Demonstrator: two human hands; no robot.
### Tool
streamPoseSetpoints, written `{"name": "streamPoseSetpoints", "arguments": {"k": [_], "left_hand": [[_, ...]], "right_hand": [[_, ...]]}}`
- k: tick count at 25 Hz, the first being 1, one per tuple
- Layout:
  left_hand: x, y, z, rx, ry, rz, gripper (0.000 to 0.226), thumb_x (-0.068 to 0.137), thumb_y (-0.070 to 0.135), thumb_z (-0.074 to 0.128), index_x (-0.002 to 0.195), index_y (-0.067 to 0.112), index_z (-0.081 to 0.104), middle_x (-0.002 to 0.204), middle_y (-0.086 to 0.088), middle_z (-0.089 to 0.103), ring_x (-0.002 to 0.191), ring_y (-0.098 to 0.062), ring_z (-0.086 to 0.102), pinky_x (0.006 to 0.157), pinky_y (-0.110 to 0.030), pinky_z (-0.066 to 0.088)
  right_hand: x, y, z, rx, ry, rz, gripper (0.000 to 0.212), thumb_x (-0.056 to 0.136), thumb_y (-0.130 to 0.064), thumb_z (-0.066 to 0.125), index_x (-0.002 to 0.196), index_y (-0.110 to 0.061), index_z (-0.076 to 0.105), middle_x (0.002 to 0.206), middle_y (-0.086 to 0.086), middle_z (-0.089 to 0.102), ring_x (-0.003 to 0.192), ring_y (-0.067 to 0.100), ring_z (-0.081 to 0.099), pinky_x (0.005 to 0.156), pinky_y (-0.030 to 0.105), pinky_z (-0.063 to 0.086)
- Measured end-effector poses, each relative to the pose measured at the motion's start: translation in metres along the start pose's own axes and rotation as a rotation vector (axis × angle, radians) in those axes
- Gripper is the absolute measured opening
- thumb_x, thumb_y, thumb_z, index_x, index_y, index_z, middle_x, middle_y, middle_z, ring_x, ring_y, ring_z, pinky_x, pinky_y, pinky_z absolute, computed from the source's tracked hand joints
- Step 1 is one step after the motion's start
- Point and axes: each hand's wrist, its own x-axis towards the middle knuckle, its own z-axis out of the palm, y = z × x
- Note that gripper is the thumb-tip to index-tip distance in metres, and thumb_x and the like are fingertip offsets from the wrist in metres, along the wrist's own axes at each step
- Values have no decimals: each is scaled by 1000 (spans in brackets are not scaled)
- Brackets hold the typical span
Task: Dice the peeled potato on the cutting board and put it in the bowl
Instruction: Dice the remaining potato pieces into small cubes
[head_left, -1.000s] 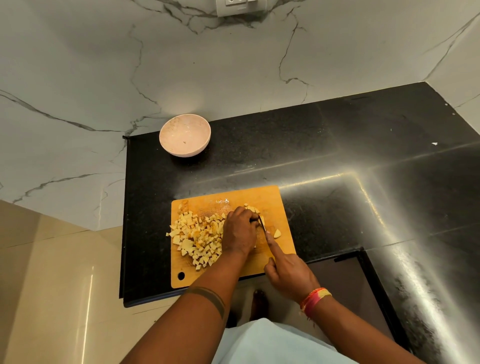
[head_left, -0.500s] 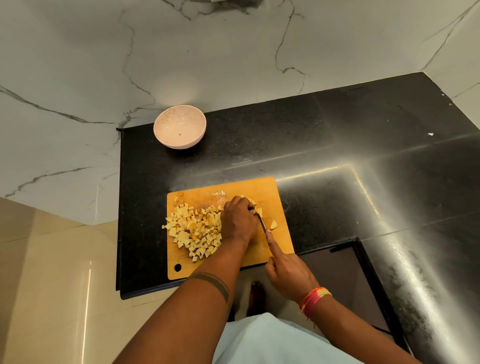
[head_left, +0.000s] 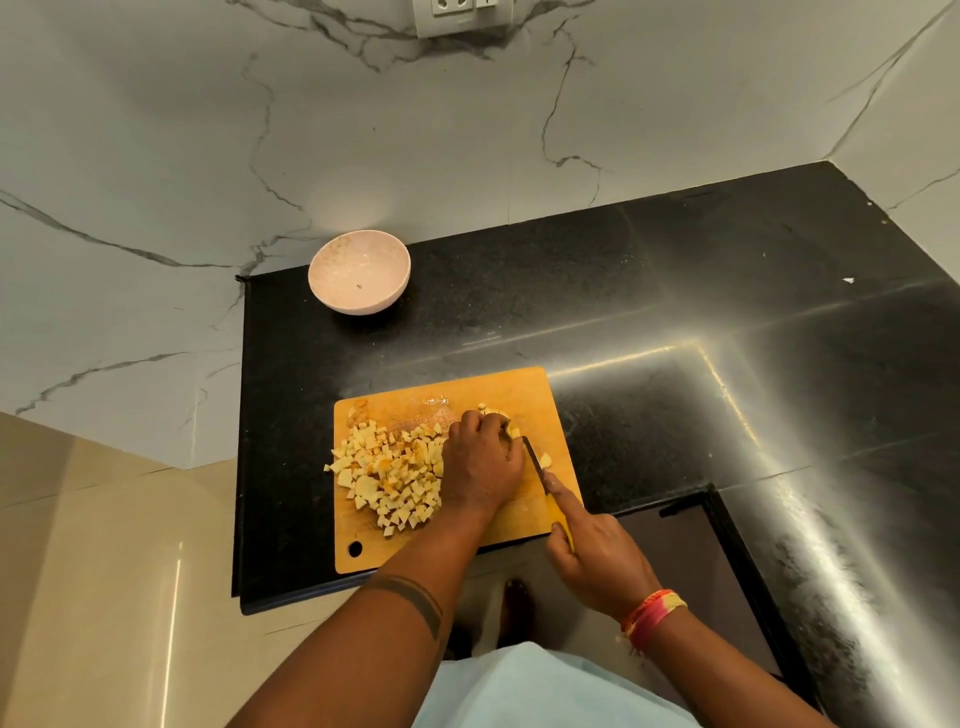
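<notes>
We note little change over the last second: the remaining pale yellow peeled potato piece (head_left: 505, 425) still sits at the wooden cutting board's (head_left: 524, 389) upper centre, held under the curled left hand (head_left: 483, 462). The right hand (head_left: 597, 558) keeps gripping the yellow-handled knife (head_left: 537, 462). Dice pile (head_left: 389, 473) unchanged; pink bowl (head_left: 359, 271), upper left, still unfilled, so dicing continues.
</notes>
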Motion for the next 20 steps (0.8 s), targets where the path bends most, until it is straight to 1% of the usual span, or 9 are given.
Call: {"name": "streamPoseSetpoints", "arguments": {"k": [2, 4, 6, 8, 11, 13, 17, 20], "left_hand": [[0, 2, 0, 66, 2, 8, 45, 91, 52, 59, 126, 23, 58, 121, -2, 51, 111, -23, 48, 91, -39, 48], [1, 3, 2, 109, 7, 23, 45, 91, 51, 61, 126, 24, 57, 122, -2, 50, 112, -22, 47, 92, -38, 46], [3, 2, 2, 109, 5, 42, 38, 95, 43, 59, 127, 23, 58, 123, -2, 51, 113, -22, 47, 94, -37, 45], [7, -4, 0, 57, -20, 70, 33, 99, 34, 56, 130, 21, 59, 125, -1, 52, 115, -21, 46, 97, -35, 44], [9, -13, -3, -45, -61, 91, 35, 99, 24, 58, 134, 19, 60, 125, 0, 53, 119, -20, 46, 101, -32, 44], [7, -14, -4, -80, -69, 84, 37, 99, 22, 59, 135, 18, 60, 125, 0, 53, 120, -19, 47, 102, -31, 45], [7, -14, -2, -103, -73, 68, 35, 98, 19, 61, 133, 15, 62, 120, 0, 53, 114, -18, 50, 98, -30, 47], [8, -13, -4, -138, -72, 58, 31, 97, 16, 61, 128, 14, 66, 116, 0, 56, 106, -17, 56, 91, -26, 50]], "right_hand": [[0, 3, 0, 12, 23, 23, 68, 100, -26, 46, 161, -32, 16, 56, -3, 51, 46, 15, 45, 43, 27, 25], [2, 4, 1, 21, 24, 34, 68, 100, -26, 45, 161, -32, 16, 56, -3, 51, 46, 15, 45, 43, 26, 25], [5, 3, 3, 17, 19, 29, 68, 100, -26, 45, 161, -32, 15, 56, -3, 52, 46, 14, 44, 42, 25, 25], [8, -1, 4, 17, 14, 29, 70, 100, -26, 45, 161, -32, 13, 57, -3, 51, 46, 12, 43, 42, 24, 25], [10, -8, 9, 8, 25, 41, 71, 101, -26, 45, 161, -31, 8, 58, -5, 49, 47, 11, 42, 44, 23, 23], [11, -10, 13, 0, 30, 40, 72, 101, -27, 44, 161, -31, 5, 59, -5, 50, 49, 12, 44, 45, 24, 24], [13, -10, 23, -26, -11, 4, 73, 99, -32, 41, 162, -32, 2, 63, -1, 53, 54, 16, 50, 48, 33, 33], [12, -9, 23, -26, 9, -7, 74, 99, -33, 41, 161, -33, 0, 62, -2, 54, 52, 14, 49, 47, 31, 34]]}}
